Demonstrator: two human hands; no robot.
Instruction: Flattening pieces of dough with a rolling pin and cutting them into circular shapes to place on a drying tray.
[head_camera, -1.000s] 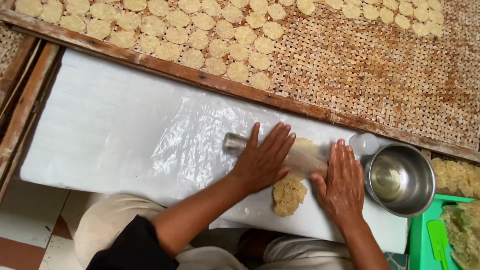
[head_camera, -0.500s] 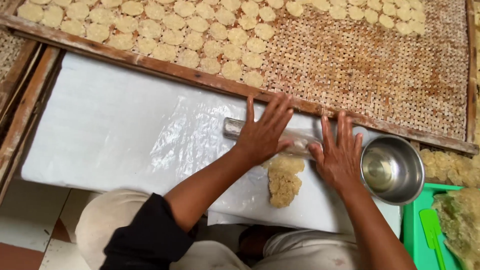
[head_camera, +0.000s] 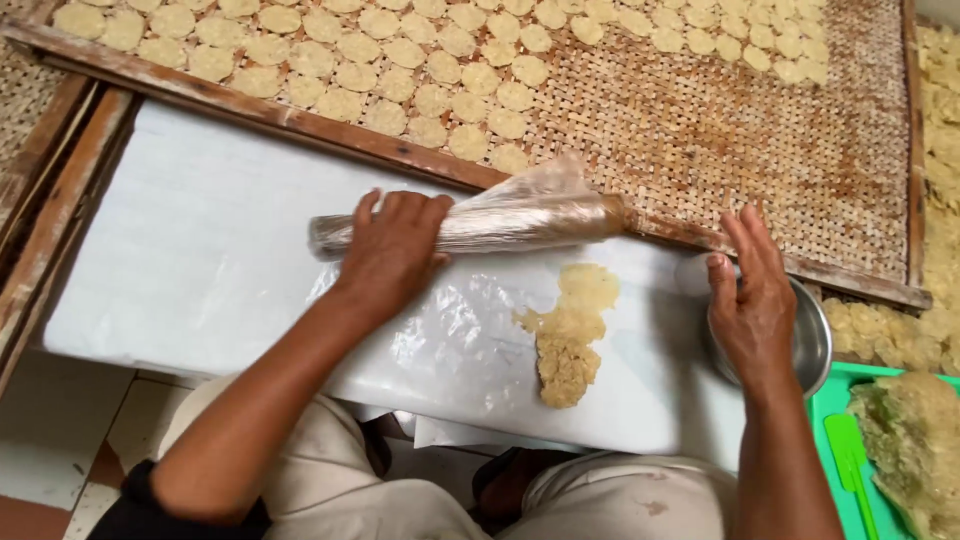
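One roller, one dough strip, one bowl before us.

Our left hand (head_camera: 392, 248) grips the plastic-wrapped roller (head_camera: 470, 222), lying left-right above the dough (head_camera: 570, 330); our right hand (head_camera: 752, 300) spreads slack over, perhaps touching, the bowl (head_camera: 815, 335).

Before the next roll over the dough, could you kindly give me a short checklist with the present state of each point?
1. Left hand on the plastic-wrapped roller: ok, fingers lie over it.
2. Right hand on the roller: not ok, it is over the metal bowl, off the roller.
3. Roller on the dough: not ok, it sits beyond the dough, near the wooden frame.
4. Dough flattened evenly: not ok, the far end is smooth and thin, the near end lumpy.
5. White sheet lying flat under the dough: ok.
6. Contents of the bowl: cannot tell, the hand covers it.
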